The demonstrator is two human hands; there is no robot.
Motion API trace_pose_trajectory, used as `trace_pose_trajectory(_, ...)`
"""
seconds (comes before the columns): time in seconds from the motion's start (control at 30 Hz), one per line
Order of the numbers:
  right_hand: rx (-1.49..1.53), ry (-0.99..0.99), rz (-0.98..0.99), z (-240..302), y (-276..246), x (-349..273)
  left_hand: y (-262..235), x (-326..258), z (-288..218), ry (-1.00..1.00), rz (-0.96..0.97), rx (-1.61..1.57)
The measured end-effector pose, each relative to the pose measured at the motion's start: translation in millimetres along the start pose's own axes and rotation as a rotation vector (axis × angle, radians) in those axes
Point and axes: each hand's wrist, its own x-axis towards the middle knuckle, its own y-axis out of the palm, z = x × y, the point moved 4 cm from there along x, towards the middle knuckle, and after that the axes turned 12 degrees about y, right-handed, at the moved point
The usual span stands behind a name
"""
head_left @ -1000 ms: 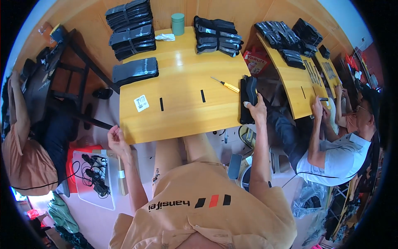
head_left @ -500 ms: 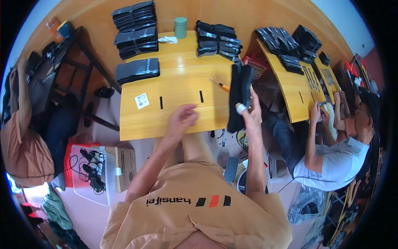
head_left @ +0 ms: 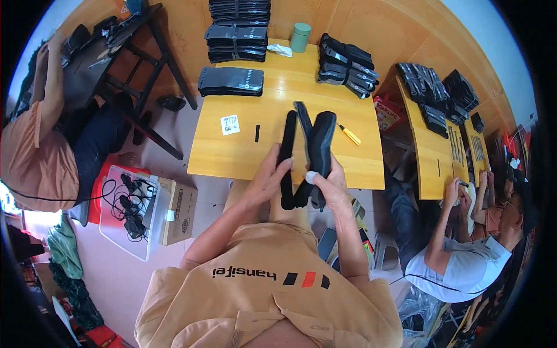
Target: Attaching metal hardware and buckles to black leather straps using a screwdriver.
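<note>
Just over the near edge of the table I hold a black fabric bundle [head_left: 322, 139] made of folded, strap-like layers. My right hand [head_left: 329, 182] grips its thick part from the right, and white tape wraps the thumb. My left hand [head_left: 270, 177] is closed on a narrow black strap [head_left: 287, 145] that spreads away to the left from the bundle. Strap and thick part come together at the lower end, between my hands. Beyond my right hand lies a screwdriver [head_left: 349, 134] with a yellow-orange handle.
Tied stacks of black goods [head_left: 237, 43] and a flatter stack [head_left: 231, 81] stand at the back left of the table [head_left: 220, 156], more black bundles [head_left: 347, 66] at the right. A green canister [head_left: 300, 37] and white label [head_left: 230, 124] are there. People sit at both sides.
The black bundle has come from the table's right side to the middle, nearer to me. My left hand, previously empty, has taken hold of its strap. The view has shifted left.
</note>
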Motion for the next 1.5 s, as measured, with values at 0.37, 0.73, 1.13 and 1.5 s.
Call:
trace_pose_trajectory(0.37,-0.445,-0.14,-0.842,2,-167,-26,-155,-41,-68,0.175,-0.63,0.008)
trace_pose_trajectory(0.73,-1.135,0.296,-0.852,-58,-195,21,-135,-53,-33,0.034,-0.619,-0.177)
trace_pose_trajectory(1.13,-1.252,-0.102,-0.955,-23,-170,20,-92,-37,-16,-0.076,-0.368,-0.239)
trace_pose_trajectory(1.5,-0.987,0.215,-1.069,-21,-235,54,-90,-52,-29,-0.05,-0.322,-0.144)
